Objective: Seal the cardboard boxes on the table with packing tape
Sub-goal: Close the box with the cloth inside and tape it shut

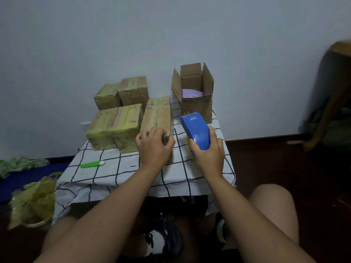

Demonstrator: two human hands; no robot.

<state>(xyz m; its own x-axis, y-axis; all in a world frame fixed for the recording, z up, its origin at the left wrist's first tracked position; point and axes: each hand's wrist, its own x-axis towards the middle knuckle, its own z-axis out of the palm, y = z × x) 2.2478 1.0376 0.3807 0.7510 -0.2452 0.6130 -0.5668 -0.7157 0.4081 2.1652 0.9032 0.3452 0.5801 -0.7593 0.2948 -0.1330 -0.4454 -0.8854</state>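
Observation:
On the checked tablecloth (121, 173) lies a long taped cardboard box (158, 114), and my left hand (152, 145) grips its near end, fingers curled over the top edge. To its right my right hand (208, 152) holds a blue tape dispenser (195, 130) with a yellowish tape roll under it, just above the cloth. Three taped boxes stand at the left: a large one (115, 126) in front and two smaller ones (106, 95) (133, 90) behind. An open cardboard box (195, 93) with raised flaps and a purple item inside stands at the back right.
A green utility knife (92, 164) lies on the cloth near the front left. Crumpled yellow tape or plastic (32, 202) sits on the floor at the left. A wooden chair (330, 95) stands at the far right. My knees are under the table's front edge.

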